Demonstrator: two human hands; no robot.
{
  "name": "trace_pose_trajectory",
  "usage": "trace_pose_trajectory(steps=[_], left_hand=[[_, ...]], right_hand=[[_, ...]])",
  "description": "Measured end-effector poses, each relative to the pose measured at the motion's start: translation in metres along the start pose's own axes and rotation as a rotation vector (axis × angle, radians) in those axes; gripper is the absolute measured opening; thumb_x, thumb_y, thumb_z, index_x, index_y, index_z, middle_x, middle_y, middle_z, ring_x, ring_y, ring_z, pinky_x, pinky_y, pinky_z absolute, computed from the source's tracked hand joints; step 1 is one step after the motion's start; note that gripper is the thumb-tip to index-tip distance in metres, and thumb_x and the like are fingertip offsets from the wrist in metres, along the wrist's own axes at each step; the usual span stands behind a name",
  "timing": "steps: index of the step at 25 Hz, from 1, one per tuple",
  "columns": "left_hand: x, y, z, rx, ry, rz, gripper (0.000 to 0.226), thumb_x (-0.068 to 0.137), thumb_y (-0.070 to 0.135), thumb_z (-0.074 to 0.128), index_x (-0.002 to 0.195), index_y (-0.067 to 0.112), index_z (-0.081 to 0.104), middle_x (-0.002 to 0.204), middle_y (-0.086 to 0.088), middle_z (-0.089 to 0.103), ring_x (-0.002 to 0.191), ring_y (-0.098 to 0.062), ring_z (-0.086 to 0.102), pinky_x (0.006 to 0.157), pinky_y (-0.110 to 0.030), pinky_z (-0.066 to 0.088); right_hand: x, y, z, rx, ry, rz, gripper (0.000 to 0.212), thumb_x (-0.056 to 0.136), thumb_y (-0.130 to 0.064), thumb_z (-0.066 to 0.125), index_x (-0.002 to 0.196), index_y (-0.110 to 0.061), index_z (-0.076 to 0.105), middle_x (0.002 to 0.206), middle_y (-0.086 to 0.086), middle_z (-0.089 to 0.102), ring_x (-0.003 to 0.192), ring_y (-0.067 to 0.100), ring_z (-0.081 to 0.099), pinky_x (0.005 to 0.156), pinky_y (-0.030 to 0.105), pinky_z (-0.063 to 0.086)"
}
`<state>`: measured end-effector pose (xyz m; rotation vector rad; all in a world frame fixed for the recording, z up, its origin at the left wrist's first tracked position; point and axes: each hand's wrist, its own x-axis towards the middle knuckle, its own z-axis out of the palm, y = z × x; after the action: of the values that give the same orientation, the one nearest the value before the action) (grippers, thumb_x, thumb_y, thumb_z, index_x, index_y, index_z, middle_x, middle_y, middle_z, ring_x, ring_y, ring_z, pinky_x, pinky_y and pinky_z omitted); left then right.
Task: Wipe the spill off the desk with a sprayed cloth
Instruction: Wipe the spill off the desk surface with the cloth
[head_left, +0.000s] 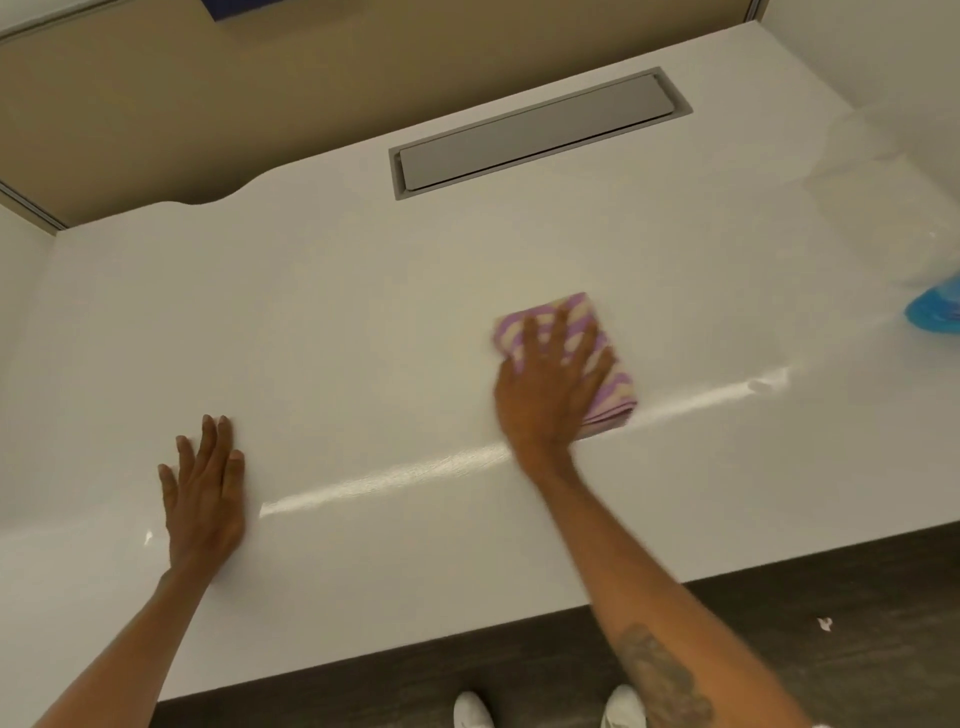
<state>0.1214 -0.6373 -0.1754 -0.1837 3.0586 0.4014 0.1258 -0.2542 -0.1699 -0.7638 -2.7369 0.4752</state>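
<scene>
A folded purple and cream patterned cloth (613, 384) lies flat on the white desk (363, 322), right of centre. My right hand (550, 384) presses down on the cloth with fingers spread, covering its left half. My left hand (205, 493) rests flat on the bare desk near the front left, fingers together, holding nothing. A small wet smear (761, 385) shows on the desk to the right of the cloth, in a bright streak of glare. A spray bottle with blue liquid (932, 312) stands at the right edge, mostly cut off.
A grey cable hatch (535, 135) is set into the desk at the back. Beige partition walls (156, 104) close the desk at the back and left. The front edge runs above dark flooring (831, 623), where white shoes (550, 709) show.
</scene>
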Motion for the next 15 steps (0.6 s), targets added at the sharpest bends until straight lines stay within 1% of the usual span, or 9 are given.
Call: trace_pose_trajectory(steps=[3,5,7,9,10,11,12,14,15], left_hand=[[0.003,-0.003,0.001,-0.024,0.006,0.012,0.052,0.109,0.038,0.017,0.16,0.027,0.014,0.166,0.013,0.006,0.155,-0.017,-0.003,0.123,-0.037,-0.01],[0.005,-0.01,0.002,-0.018,0.016,0.026,0.052,0.109,0.039,0.015,0.16,0.026,0.016,0.167,0.009,0.01,0.155,-0.021,0.0,0.121,-0.039,-0.008],[0.007,-0.016,0.004,-0.005,0.016,0.047,0.053,0.109,0.041,0.013,0.16,0.026,0.016,0.167,0.005,0.012,0.155,-0.025,0.003,0.121,-0.042,-0.005],[0.008,-0.018,0.004,-0.002,0.007,0.054,0.054,0.108,0.043,0.013,0.16,0.026,0.015,0.167,0.005,0.011,0.155,-0.025,0.002,0.121,-0.043,-0.005],[0.007,-0.018,0.004,-0.005,0.004,0.051,0.055,0.108,0.044,0.013,0.16,0.027,0.015,0.167,0.005,0.011,0.155,-0.025,0.002,0.121,-0.044,-0.006],[0.005,-0.017,0.003,-0.009,0.006,0.045,0.055,0.108,0.045,0.013,0.16,0.027,0.014,0.167,0.006,0.01,0.156,-0.025,0.001,0.121,-0.044,-0.007],[0.004,-0.015,0.002,-0.007,0.006,0.042,0.055,0.107,0.046,0.013,0.16,0.027,0.014,0.168,0.006,0.01,0.156,-0.025,0.0,0.122,-0.045,-0.007],[0.002,-0.014,0.003,0.004,0.0,0.052,0.055,0.108,0.045,0.012,0.16,0.027,0.013,0.168,0.006,0.009,0.156,-0.025,0.0,0.122,-0.046,-0.008],[0.001,-0.013,0.004,0.005,-0.004,0.049,0.055,0.108,0.045,0.012,0.16,0.027,0.012,0.168,0.006,0.009,0.156,-0.026,-0.001,0.122,-0.046,-0.008]], right_hand=[[-0.086,-0.086,0.009,0.149,-0.135,-0.178,0.059,0.087,-0.031,0.054,0.145,-0.019,0.046,0.162,0.014,0.021,0.15,0.042,0.007,0.116,0.064,0.012],[-0.146,-0.125,0.01,0.144,-0.327,-0.442,0.059,0.091,-0.032,0.052,0.148,-0.02,0.041,0.164,0.011,0.015,0.15,0.04,-0.002,0.117,0.061,0.008],[-0.183,-0.128,0.01,0.046,-0.445,-0.776,0.058,0.092,-0.041,0.051,0.147,-0.027,0.039,0.164,0.006,0.015,0.151,0.038,0.0,0.119,0.058,0.006],[-0.181,-0.101,0.008,-0.012,-0.439,-1.04,0.055,0.094,-0.05,0.046,0.146,-0.034,0.04,0.164,0.001,0.018,0.15,0.034,0.009,0.12,0.056,0.004],[-0.172,-0.082,0.006,-0.029,-0.415,-1.11,0.055,0.093,-0.053,0.043,0.146,-0.037,0.04,0.163,-0.001,0.02,0.15,0.032,0.012,0.12,0.055,0.005],[-0.159,-0.059,0.002,-0.032,-0.383,-1.127,0.054,0.092,-0.053,0.041,0.144,-0.039,0.041,0.162,-0.002,0.023,0.149,0.032,0.016,0.12,0.054,0.006],[-0.143,-0.033,0.0,-0.025,-0.351,-1.085,0.053,0.091,-0.052,0.039,0.142,-0.039,0.043,0.161,-0.003,0.028,0.148,0.032,0.02,0.119,0.054,0.008],[-0.098,0.03,-0.01,-0.051,-0.253,-0.874,0.054,0.088,-0.048,0.038,0.14,-0.038,0.047,0.158,-0.002,0.035,0.146,0.031,0.028,0.118,0.054,0.011],[-0.071,0.064,-0.018,-0.097,-0.207,-0.744,0.055,0.088,-0.046,0.04,0.142,-0.038,0.046,0.158,-0.002,0.034,0.147,0.029,0.028,0.117,0.053,0.012]])
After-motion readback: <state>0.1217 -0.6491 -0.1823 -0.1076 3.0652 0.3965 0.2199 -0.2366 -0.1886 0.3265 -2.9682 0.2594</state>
